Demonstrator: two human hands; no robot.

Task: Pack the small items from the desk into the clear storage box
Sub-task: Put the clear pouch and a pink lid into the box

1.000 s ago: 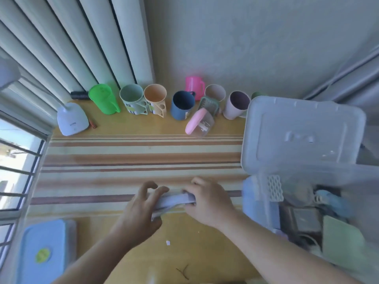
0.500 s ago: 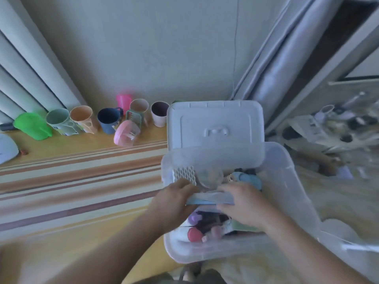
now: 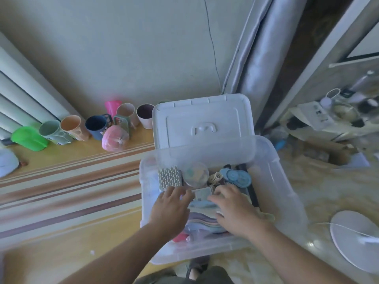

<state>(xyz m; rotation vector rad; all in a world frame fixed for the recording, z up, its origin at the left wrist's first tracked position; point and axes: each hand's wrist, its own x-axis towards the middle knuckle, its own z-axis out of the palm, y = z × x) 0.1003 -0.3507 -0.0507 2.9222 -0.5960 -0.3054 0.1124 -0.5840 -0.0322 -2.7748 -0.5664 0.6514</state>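
Inside the clear storage box (image 3: 287,181), both hands, left (image 3: 170,210) and right (image 3: 235,210), press flat, fingers spread, on pastel cloths (image 3: 202,221).

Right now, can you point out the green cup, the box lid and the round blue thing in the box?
green cup (image 3: 28,138), head view, its side wall
box lid (image 3: 203,121), head view, flat top
round blue thing (image 3: 235,177), head view, its face
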